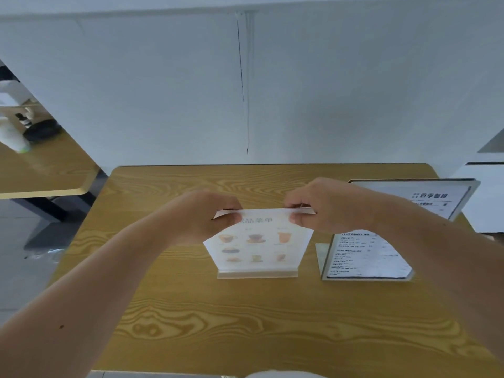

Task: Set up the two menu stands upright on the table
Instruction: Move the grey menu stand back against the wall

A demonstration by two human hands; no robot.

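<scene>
Menu stands are both on the wooden tabletop [191,309], which stands against a white wall [354,91]. The drinks menu stand [257,249], a clear holder with pictures of cups on its card, stands upright near the middle of the tabletop on its transparent base. The left hand [201,216] pinches its top left corner and the right hand [324,205] pinches its top right corner, so both hands are closed on the upper edge. The text menu stand [365,257] is just beside it on the right, also upright, and its top part is partly hidden behind the right forearm. It seems to lean back a little, but the wide lens makes this hard to judge. A second table [46,170] with a dark object and a white bottle is at the far left.
</scene>
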